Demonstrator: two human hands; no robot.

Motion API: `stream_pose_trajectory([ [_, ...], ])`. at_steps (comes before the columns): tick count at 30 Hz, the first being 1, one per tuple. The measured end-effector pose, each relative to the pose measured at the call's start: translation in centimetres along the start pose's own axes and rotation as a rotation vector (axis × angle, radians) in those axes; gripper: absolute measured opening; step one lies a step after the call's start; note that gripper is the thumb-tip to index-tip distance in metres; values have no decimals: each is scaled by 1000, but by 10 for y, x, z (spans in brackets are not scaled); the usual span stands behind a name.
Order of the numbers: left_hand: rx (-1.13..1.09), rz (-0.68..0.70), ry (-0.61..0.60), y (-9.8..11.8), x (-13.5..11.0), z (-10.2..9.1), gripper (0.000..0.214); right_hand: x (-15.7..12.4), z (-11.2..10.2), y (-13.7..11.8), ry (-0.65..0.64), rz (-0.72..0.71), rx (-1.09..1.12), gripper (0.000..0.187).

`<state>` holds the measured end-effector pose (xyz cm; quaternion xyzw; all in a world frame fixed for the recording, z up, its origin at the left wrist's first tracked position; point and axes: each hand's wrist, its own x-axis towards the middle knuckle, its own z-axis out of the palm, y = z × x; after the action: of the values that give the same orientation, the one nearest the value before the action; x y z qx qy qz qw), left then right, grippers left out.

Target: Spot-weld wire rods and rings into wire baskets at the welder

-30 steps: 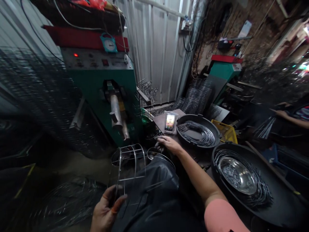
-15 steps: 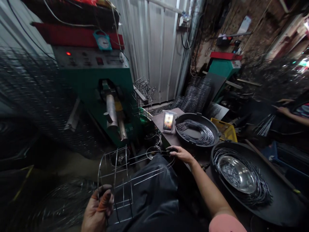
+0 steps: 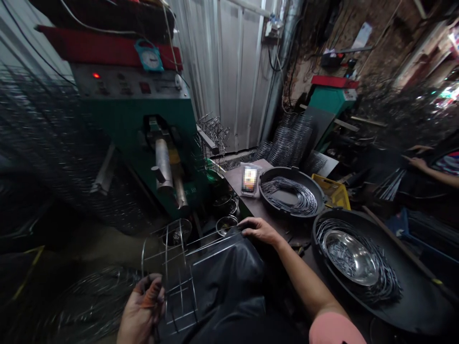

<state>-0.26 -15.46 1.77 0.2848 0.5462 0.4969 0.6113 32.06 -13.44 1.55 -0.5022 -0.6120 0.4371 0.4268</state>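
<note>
A wire rack (image 3: pixel 183 260) of thin metal rods lies across my lap, over a dark apron (image 3: pixel 229 277). My left hand (image 3: pixel 145 298), with orange wrapping on the thumb, is closed on the rack's near left side. At the rack's far right end, the fingers of my right hand (image 3: pixel 258 230) pinch its wire. Beyond the rack stands a green machine (image 3: pixel 118 119) with two metal electrode arms (image 3: pixel 165 165) pointing toward me; the rack is below and apart from them.
To the right, a black pan (image 3: pixel 292 191) holds wire rings. A larger black tray (image 3: pixel 423 306) bears more wire and a steel bowl (image 3: pixel 351 258) of small metal pieces. A phone (image 3: pixel 250 179) lies on the table. Another person's hand (image 3: pixel 419 162) is at far right.
My right hand has shifted a little left and toward me with its end of the rack. The rack has tilted, so its long wires appear closer together. My left hand keeps its hold.
</note>
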Motion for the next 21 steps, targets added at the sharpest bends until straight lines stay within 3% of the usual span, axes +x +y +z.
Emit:
stream_pose_trajectory([
  [4, 50, -43, 6, -2, 5, 10, 54, 18, 25, -4, -92, -215, -344, 22],
  [8, 5, -5, -54, 2, 14, 15, 48, 40, 48, -11, -89, -283, -618, 19],
  [14, -147, -2, -122, 13, 26, 9, 52, 65, 60, -25, 51, -284, -620, 13],
  [18, -154, 39, -96, 15, 36, 10, 57, 75, 62, -24, 152, -272, -570, 13],
  [21, -160, 60, -63, 14, 48, 14, 58, 80, 64, -17, 153, -259, -510, 15],
])
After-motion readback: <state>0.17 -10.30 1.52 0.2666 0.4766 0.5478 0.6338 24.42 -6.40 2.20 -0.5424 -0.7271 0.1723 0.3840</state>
